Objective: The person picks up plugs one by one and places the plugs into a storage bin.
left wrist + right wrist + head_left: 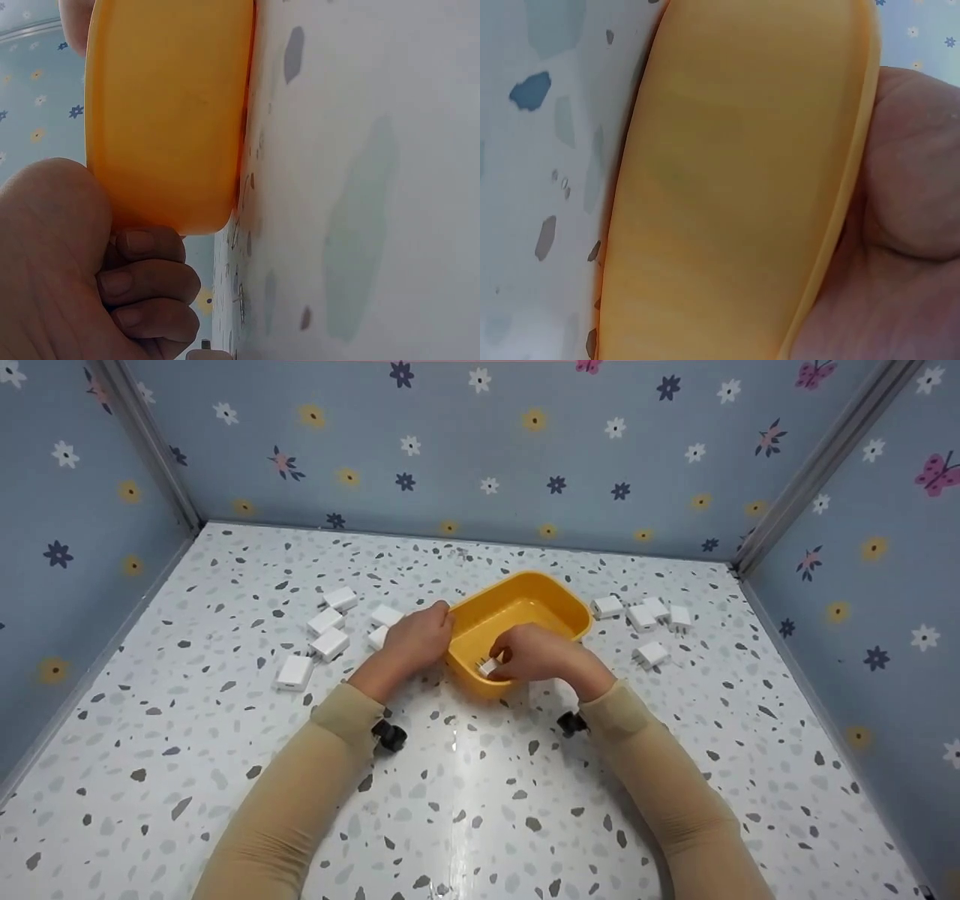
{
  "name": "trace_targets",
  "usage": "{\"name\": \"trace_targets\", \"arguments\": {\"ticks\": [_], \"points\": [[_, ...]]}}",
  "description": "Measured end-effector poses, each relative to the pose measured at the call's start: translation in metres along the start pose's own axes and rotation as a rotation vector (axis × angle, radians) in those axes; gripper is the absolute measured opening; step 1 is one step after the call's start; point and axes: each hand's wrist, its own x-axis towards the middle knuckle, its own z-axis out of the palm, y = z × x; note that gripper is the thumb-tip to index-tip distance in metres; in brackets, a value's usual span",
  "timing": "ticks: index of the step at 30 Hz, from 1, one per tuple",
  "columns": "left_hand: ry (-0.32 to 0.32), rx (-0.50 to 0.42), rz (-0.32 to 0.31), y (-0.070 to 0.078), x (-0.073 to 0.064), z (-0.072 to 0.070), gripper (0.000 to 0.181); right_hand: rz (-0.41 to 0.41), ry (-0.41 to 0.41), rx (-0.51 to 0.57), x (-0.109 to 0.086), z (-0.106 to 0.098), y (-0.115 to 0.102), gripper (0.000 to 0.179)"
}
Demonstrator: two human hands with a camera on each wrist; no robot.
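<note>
A yellow plastic box (551, 594) sits on the speckled table, turned at a slant. At its left end, my left hand (420, 639) grips the rim; the left wrist view shows the thumb against the box wall (172, 112) and the other fingers curled below. My right hand (541, 654) reaches over the near side into the box and pinches a white plug charger (489, 667), prongs pointing left, low inside it. From the right wrist, the box's outer wall (727, 180) hides the fingertips, and only the palm side of the hand (922, 172) shows.
Several white chargers (295, 672) lie left of the box, one (377, 637) partly behind my left hand. More chargers (651, 653) are scattered to the right, the nearest (607, 607) close by the box. Flowered panels (480, 450) enclose the table at the back and sides.
</note>
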Motion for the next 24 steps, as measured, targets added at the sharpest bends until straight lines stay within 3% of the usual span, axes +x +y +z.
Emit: {"name": "trace_targets", "arguments": {"ticks": [13,24], "points": [[0.021,0.022,0.016,0.0022,-0.0030,0.0004,0.039,-0.098,-0.011,-0.001,-0.0004,0.0019,-0.0028,0.024],[0.023,0.014,0.017,0.0015,-0.0019,0.0012,0.038,-0.065,0.004,0.032,0.0000,0.0038,-0.0023,0.023]]}}
